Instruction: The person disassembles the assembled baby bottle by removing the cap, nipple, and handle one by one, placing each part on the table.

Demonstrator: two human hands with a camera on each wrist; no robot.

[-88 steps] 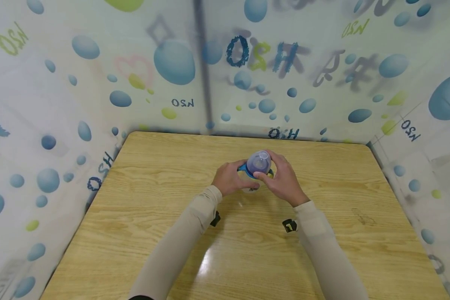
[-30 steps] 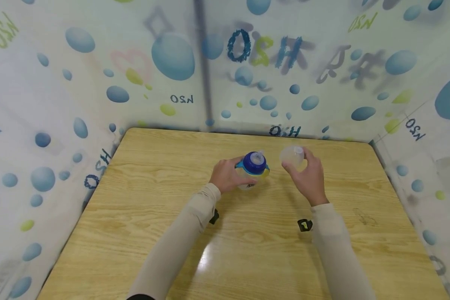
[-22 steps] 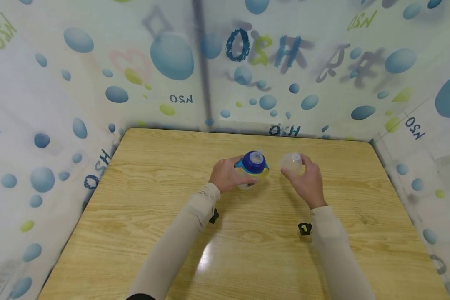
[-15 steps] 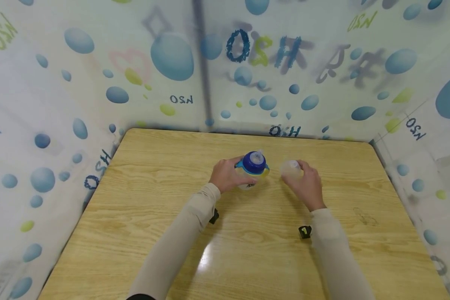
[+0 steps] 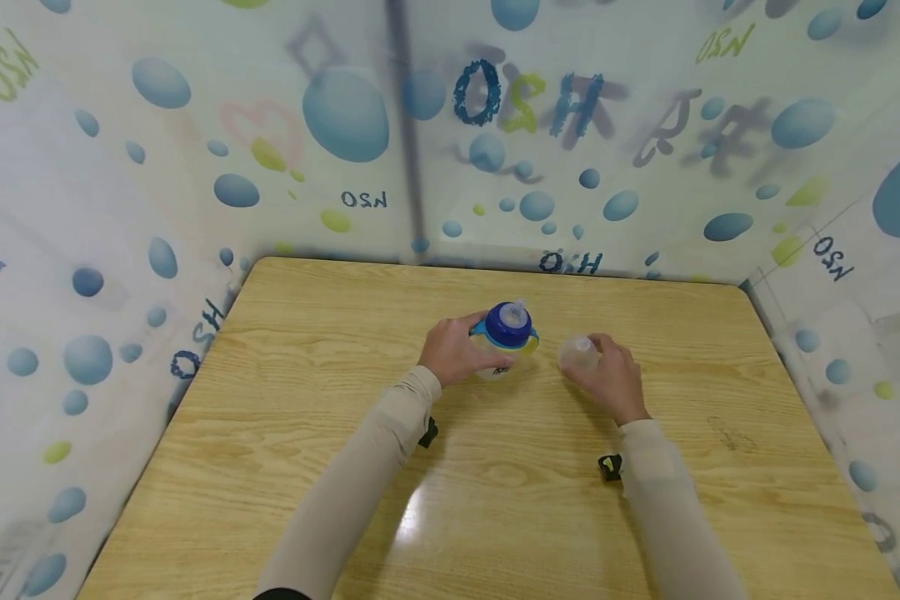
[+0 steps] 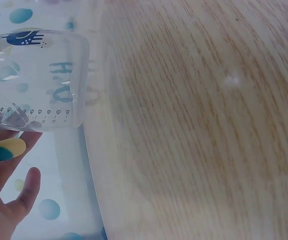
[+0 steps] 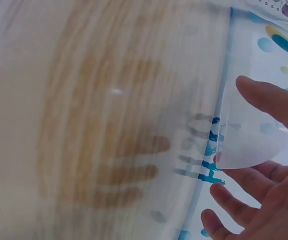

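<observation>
My left hand (image 5: 453,354) grips a baby bottle (image 5: 507,327) with a dark blue collar, a clear teat and light blue and yellow side handles. Its see-through body (image 6: 44,82) shows a printed scale in the left wrist view, where a handle (image 6: 6,149) crosses the fingers. To the right, my right hand (image 5: 610,377) holds a translucent domed cap (image 5: 577,354) between thumb and fingers, apart from the bottle. In the right wrist view the cap's rim (image 7: 251,162) is low near the tabletop; whether it touches, I cannot tell.
A wood-grain table (image 5: 307,333) carries the work, glossy enough to reflect the hands. Printed walls with blue and green drops enclose its back and sides. Dark wrist devices (image 5: 610,467) hang below both sleeves.
The cap came off the bottle's top in my right hand and moved right. Over the last second it has moved lower, toward the table. My left hand and the bottle stay nearly still.
</observation>
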